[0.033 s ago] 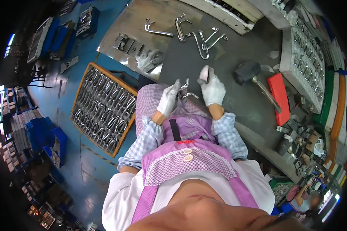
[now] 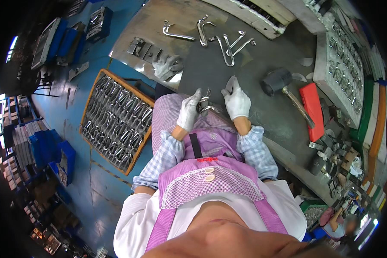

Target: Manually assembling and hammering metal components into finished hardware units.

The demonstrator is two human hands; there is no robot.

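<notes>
My left hand (image 2: 188, 112), in a white glove with greyed fingertips, grips a shiny bent metal fitting (image 2: 207, 103) above my lap at the bench edge. My right hand (image 2: 237, 103), gloved alike, is just right of it and apart from it. Its fingers come together around something grey and narrow at the tips, too blurred to name. Beyond both hands, several bent chrome tubes lie on the bench: an angled one (image 2: 178, 37), an upright one (image 2: 203, 32) and a group with crossing arms (image 2: 229, 52).
A black-headed mallet (image 2: 276, 81) and a red box (image 2: 311, 112) lie at right. Crumpled gloves (image 2: 167, 67) and metal blocks (image 2: 141, 48) sit at left. An orange-edged crate (image 2: 128, 171) of chrome parts stands left of my knee; a grey tray (image 2: 321, 77) of parts stands far right.
The metal fitting in my left hand has turned slightly. My right fingertips have shifted a little. The tubes and mallet lie as before.
</notes>
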